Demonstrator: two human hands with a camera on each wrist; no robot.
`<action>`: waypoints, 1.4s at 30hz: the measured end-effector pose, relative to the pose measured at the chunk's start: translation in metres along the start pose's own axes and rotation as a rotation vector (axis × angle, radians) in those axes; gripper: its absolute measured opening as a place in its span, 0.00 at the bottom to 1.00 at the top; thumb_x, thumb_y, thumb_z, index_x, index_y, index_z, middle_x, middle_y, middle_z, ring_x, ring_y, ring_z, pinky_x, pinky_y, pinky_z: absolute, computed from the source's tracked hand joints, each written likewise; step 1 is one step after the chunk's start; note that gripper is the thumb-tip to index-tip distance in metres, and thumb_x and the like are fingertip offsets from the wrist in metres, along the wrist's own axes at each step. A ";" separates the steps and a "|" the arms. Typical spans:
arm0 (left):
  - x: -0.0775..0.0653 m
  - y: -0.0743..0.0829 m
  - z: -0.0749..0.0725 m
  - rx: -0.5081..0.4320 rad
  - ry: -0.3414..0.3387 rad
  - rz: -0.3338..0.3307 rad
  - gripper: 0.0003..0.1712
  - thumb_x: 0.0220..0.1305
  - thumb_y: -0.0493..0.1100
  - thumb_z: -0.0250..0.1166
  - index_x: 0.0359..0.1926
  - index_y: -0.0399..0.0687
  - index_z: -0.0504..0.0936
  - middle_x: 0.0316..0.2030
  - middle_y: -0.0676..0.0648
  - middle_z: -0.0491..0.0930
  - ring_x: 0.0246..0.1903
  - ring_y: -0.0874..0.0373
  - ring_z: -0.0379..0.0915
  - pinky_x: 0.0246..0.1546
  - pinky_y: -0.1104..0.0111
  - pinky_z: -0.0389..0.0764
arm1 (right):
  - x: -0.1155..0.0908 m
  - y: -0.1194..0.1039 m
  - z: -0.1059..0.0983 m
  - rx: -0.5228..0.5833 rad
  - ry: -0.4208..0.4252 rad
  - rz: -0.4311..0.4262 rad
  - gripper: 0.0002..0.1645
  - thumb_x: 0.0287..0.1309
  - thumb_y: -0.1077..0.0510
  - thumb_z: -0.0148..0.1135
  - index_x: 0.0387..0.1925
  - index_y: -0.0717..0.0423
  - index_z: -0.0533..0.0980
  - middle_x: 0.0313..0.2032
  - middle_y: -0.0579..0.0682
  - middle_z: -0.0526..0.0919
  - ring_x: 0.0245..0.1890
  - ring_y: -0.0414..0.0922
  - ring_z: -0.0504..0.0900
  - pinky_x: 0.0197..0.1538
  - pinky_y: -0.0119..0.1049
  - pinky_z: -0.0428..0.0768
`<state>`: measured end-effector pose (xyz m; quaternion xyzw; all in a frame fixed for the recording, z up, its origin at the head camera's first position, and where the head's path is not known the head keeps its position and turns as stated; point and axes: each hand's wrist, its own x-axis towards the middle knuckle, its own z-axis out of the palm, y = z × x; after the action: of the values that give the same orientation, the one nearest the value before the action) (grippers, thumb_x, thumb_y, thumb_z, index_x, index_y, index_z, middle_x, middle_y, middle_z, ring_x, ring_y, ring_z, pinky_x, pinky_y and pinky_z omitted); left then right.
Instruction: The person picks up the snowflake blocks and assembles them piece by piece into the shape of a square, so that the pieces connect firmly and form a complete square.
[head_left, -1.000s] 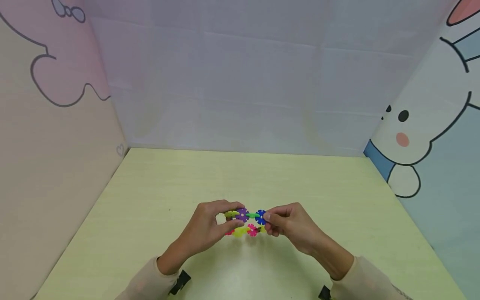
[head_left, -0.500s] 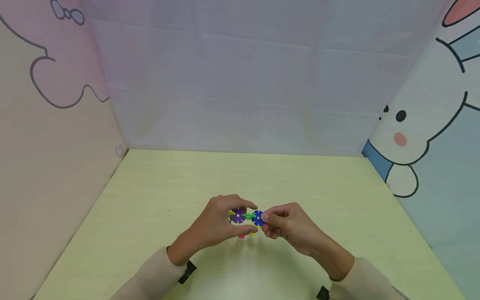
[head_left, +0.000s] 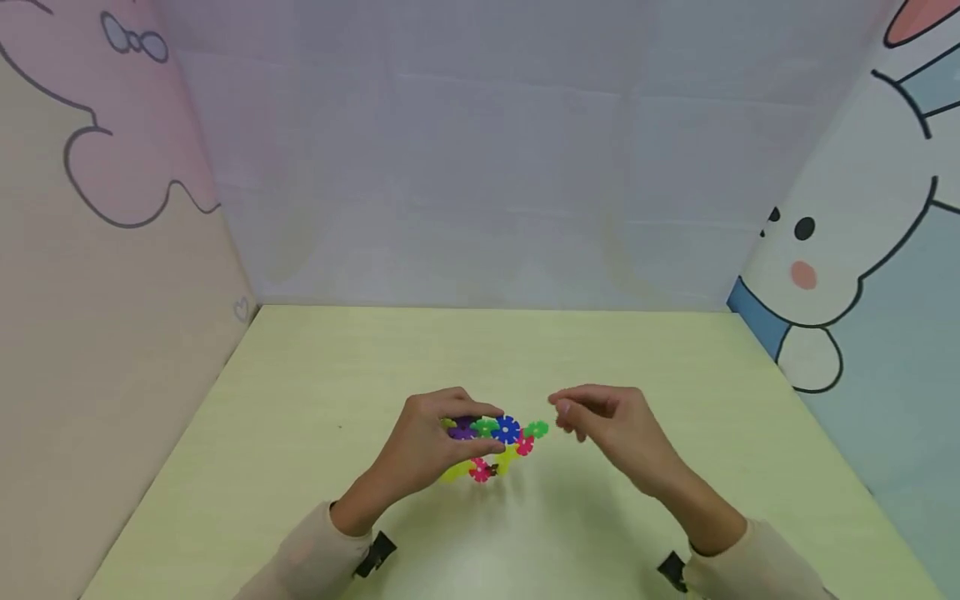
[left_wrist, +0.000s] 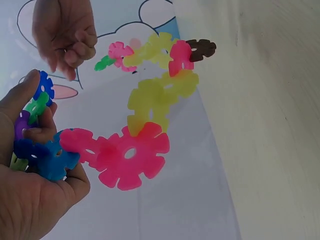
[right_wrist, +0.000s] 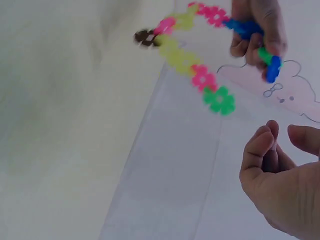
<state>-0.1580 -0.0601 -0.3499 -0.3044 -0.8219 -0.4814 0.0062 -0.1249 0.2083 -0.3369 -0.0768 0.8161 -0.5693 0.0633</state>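
My left hand (head_left: 431,437) grips one end of a chain of interlocking flower-shaped plastic discs. The thumb lies by the blue disc (left_wrist: 44,86) at that end, and purple, green and blue discs are partly hidden in the palm. From the hand the chain curves round through pink discs (left_wrist: 132,156), yellow discs (left_wrist: 147,102) and a brown disc (left_wrist: 202,50). Its other end, a green disc (right_wrist: 219,101), hangs free, apart from the blue end disc. To the right, my right hand (head_left: 618,433) holds nothing; its fingers are loosely bent and the thumb stands off from them.
Below the hands is a pale yellow-green table (head_left: 480,358). A plain whitish cloth wall (head_left: 480,167) rises at its back edge. Printed side panels flank it, with a cartoon rabbit (head_left: 817,275) on the right one. Each sleeve has a black strap (head_left: 375,554) near the cuff.
My right hand has let go of the blue disc and moved right and slightly up. The left hand keeps the chain, and its green end now shows to the right of the blue disc.
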 end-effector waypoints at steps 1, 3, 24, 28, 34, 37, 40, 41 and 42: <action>-0.001 0.000 -0.001 -0.005 0.007 -0.010 0.18 0.52 0.48 0.82 0.46 0.60 0.92 0.33 0.60 0.84 0.30 0.66 0.77 0.29 0.73 0.81 | 0.000 0.005 -0.002 -0.075 0.034 -0.042 0.16 0.72 0.53 0.63 0.53 0.56 0.85 0.38 0.51 0.87 0.37 0.42 0.83 0.43 0.33 0.84; -0.001 -0.001 -0.002 -0.023 0.018 -0.020 0.18 0.52 0.47 0.82 0.46 0.61 0.92 0.33 0.60 0.83 0.30 0.64 0.77 0.28 0.72 0.81 | 0.002 0.018 -0.001 -0.203 0.053 -0.117 0.16 0.71 0.53 0.65 0.55 0.53 0.84 0.40 0.47 0.87 0.38 0.38 0.83 0.43 0.32 0.84; -0.005 -0.001 0.001 -0.063 -0.048 -0.112 0.17 0.54 0.48 0.81 0.46 0.56 0.92 0.35 0.54 0.84 0.33 0.63 0.78 0.34 0.72 0.83 | -0.002 0.031 0.027 -0.226 0.120 -0.490 0.08 0.65 0.63 0.69 0.38 0.45 0.85 0.30 0.38 0.84 0.28 0.35 0.76 0.32 0.29 0.77; -0.006 -0.002 0.003 -0.063 -0.063 -0.135 0.17 0.55 0.48 0.81 0.46 0.56 0.92 0.36 0.54 0.84 0.35 0.61 0.79 0.36 0.72 0.84 | -0.003 0.029 0.029 -0.240 0.120 -0.551 0.09 0.64 0.65 0.69 0.37 0.47 0.85 0.30 0.38 0.85 0.29 0.34 0.77 0.33 0.30 0.79; -0.008 -0.003 0.008 -0.085 -0.069 -0.154 0.15 0.55 0.48 0.80 0.45 0.56 0.92 0.36 0.55 0.84 0.36 0.61 0.79 0.37 0.73 0.84 | -0.006 0.028 0.032 -0.305 0.141 -0.603 0.09 0.61 0.67 0.71 0.37 0.49 0.86 0.30 0.38 0.85 0.27 0.31 0.75 0.29 0.27 0.77; -0.009 -0.005 0.011 -0.104 -0.059 -0.140 0.16 0.55 0.47 0.80 0.45 0.55 0.92 0.35 0.54 0.84 0.35 0.62 0.79 0.36 0.73 0.84 | -0.007 0.027 0.035 -0.335 0.162 -0.631 0.10 0.59 0.69 0.71 0.37 0.51 0.86 0.28 0.38 0.84 0.26 0.31 0.73 0.27 0.26 0.76; -0.010 -0.007 0.014 -0.111 -0.035 -0.124 0.16 0.54 0.47 0.80 0.45 0.54 0.91 0.35 0.53 0.85 0.34 0.63 0.79 0.35 0.73 0.84 | -0.006 0.026 0.038 -0.358 0.184 -0.657 0.10 0.59 0.70 0.71 0.36 0.52 0.86 0.27 0.40 0.83 0.26 0.31 0.72 0.26 0.25 0.75; -0.011 -0.007 0.014 -0.114 -0.029 -0.124 0.16 0.54 0.47 0.80 0.45 0.54 0.91 0.35 0.53 0.85 0.33 0.62 0.79 0.35 0.73 0.84 | -0.006 0.025 0.039 -0.366 0.188 -0.662 0.10 0.59 0.70 0.71 0.36 0.52 0.86 0.27 0.40 0.83 0.26 0.31 0.72 0.27 0.25 0.74; -0.011 -0.008 0.015 -0.114 -0.025 -0.127 0.16 0.54 0.47 0.80 0.45 0.54 0.91 0.35 0.53 0.85 0.33 0.62 0.78 0.35 0.73 0.83 | -0.006 0.025 0.040 -0.368 0.192 -0.666 0.10 0.59 0.70 0.71 0.36 0.53 0.86 0.26 0.40 0.83 0.26 0.31 0.72 0.27 0.24 0.74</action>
<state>-0.1485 -0.0566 -0.3674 -0.2575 -0.8108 -0.5230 -0.0519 -0.1128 0.1809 -0.3739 -0.2942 0.8371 -0.4073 -0.2164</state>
